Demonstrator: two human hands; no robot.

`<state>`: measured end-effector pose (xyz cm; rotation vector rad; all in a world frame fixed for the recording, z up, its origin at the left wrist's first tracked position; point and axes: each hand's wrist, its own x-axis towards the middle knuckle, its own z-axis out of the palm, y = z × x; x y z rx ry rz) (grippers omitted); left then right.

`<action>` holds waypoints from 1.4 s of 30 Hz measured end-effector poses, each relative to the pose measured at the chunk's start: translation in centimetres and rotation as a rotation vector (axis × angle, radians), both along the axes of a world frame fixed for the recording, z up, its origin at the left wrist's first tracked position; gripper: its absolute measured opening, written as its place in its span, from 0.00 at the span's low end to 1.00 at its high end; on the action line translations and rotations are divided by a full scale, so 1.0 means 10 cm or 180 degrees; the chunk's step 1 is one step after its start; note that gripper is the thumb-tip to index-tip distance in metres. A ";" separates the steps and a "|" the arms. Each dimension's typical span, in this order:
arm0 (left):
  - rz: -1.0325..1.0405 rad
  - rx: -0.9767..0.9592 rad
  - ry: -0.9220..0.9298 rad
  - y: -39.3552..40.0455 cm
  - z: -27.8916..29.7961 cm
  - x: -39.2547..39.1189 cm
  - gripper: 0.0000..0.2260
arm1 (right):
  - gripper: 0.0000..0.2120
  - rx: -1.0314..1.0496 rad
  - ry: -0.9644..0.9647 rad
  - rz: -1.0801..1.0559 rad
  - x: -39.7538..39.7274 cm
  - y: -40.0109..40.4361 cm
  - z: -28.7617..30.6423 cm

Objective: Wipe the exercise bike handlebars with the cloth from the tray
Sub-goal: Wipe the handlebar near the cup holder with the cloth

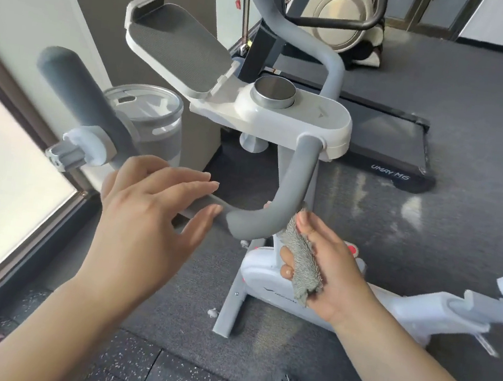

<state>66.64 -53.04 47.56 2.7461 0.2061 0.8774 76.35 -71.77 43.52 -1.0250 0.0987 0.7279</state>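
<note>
My right hand (327, 264) is curled around the grey cloth (300, 260), thumb and fingers pinching the bunched fabric, and I have it just beside the lower bend of the grey foam handlebars (277, 200), the cloth's top edge touching or nearly touching the padding there; I cannot tell which. My left hand (152, 206) is spread with the fingers straight and relaxed, holding nothing, hovering over the horizontal run of the same bar, fingertips close to the foam. Above the bend the bar rises into the white console (324, 116), which carries a round metal knob (274, 92). Left of that sits the tilted tablet holder (176, 46) with its dark mat. A clear lidded cup (151, 113) stands in a holder behind the left grip. Below my hands I see the white bike frame (260, 274) on dark speckled floor (464, 218), and a treadmill (388, 138) lies farther back.
</note>
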 end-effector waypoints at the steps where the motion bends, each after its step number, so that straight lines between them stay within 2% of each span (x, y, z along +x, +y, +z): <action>1: -0.0038 0.0027 -0.0008 0.03 -0.01 -0.01 0.12 | 0.08 0.0035 0.0016 -0.0026 -0.05 0.02 0.00; 15: 0.0153 -0.0045 -0.0094 0.01 0.01 -0.16 0.10 | 0.15 -0.0016 0.0329 -0.0303 -0.44 0.23 0.11; 21: 0.0052 0.0026 -0.0081 0.07 0.04 -0.20 0.10 | 0.10 -0.0135 0.0258 -0.0518 -0.53 0.33 0.10; 27: -0.0196 0.0296 -0.0286 0.32 0.34 -0.27 0.09 | 0.07 -0.0027 0.0236 -0.0651 -0.74 0.54 0.17; 35: -0.0327 0.0344 -0.0256 0.88 0.42 -0.39 0.08 | 0.08 0.0263 0.0399 -0.0913 -0.97 1.09 0.27; 42: -0.0749 0.0336 -0.0122 1.12 0.37 -0.46 0.12 | 0.07 0.0579 0.0455 -0.0993 -1.07 1.48 0.36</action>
